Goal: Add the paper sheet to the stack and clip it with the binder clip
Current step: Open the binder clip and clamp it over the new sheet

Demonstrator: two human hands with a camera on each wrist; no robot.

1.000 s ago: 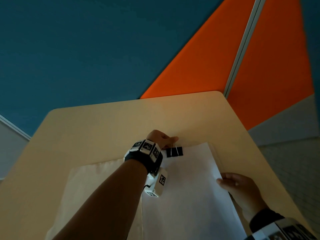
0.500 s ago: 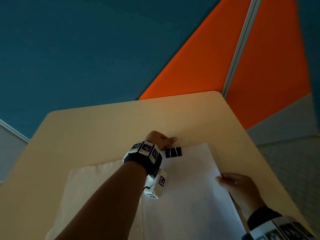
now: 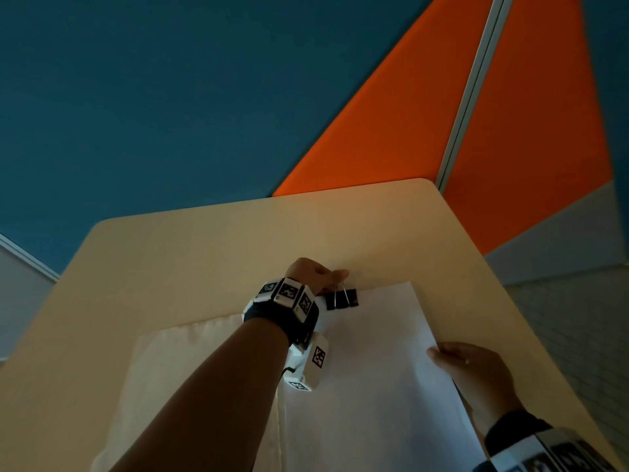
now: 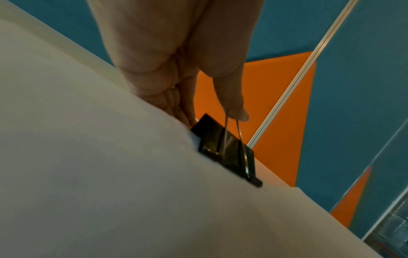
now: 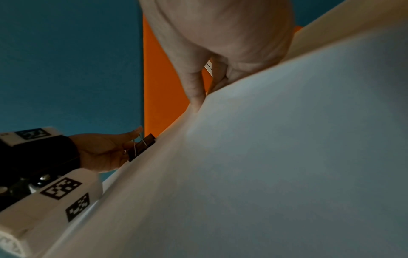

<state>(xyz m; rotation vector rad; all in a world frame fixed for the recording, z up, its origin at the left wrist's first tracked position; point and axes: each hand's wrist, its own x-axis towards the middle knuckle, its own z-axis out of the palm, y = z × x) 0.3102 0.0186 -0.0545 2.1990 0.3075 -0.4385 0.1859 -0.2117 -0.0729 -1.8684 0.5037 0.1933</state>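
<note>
Currently left hand point(image 3: 311, 274) is pinching the wire handles of the binder clip point(image 3: 341, 299), which is sitting on the far edge of the paper stack point(image 3: 374, 386). Right hand point(image 3: 476, 373) is gripping the stack's right edge, all lying on the table point(image 3: 204, 253).

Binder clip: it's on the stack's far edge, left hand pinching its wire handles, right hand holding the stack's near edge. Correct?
Not quite. The right hand holds the paper stack at its right side edge, not the near edge; the head view shows this. The rest stands: the binder clip sits on the far edge, and the left hand pinches its wire handles.
</note>
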